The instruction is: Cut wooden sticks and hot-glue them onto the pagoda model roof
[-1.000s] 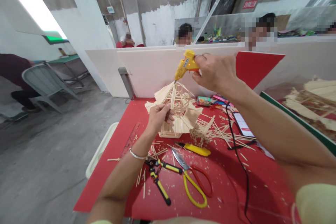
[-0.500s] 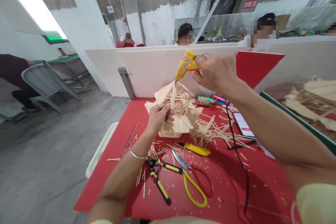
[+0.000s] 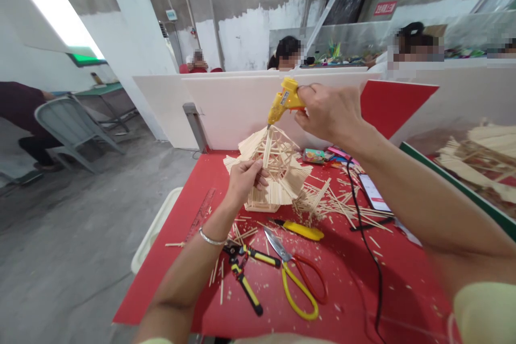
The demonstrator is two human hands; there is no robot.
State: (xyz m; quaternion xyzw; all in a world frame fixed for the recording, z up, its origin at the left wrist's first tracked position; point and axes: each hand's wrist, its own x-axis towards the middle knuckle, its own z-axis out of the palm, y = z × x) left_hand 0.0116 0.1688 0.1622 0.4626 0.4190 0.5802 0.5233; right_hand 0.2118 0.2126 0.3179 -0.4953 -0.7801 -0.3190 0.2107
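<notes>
My right hand (image 3: 332, 110) grips a yellow hot glue gun (image 3: 284, 99), its nozzle pointing down at the peak of a wooden stick model (image 3: 278, 166). This model looks like a tiered pavilion with roof panels of pale thin sticks; its near upper side shows bare framework. My left hand (image 3: 246, 180) is closed in a pinch on a wooden stick (image 3: 266, 151) that leans up to the peak, near the nozzle. Whether the nozzle touches the stick I cannot tell. The left fingertips are partly hidden against the model.
On the red table (image 3: 355, 290) lie scissors (image 3: 296, 274), pliers (image 3: 248, 269), a yellow utility knife (image 3: 302, 229), loose sticks (image 3: 322, 201), a clear ruler (image 3: 200, 215) and a phone (image 3: 374, 192). A black cord (image 3: 368, 258) runs down the right side. White boards (image 3: 242, 110) stand behind.
The view has shifted very slightly. Both hands, the glue gun and the model stay almost where they were; people in the background have moved their heads a little.
</notes>
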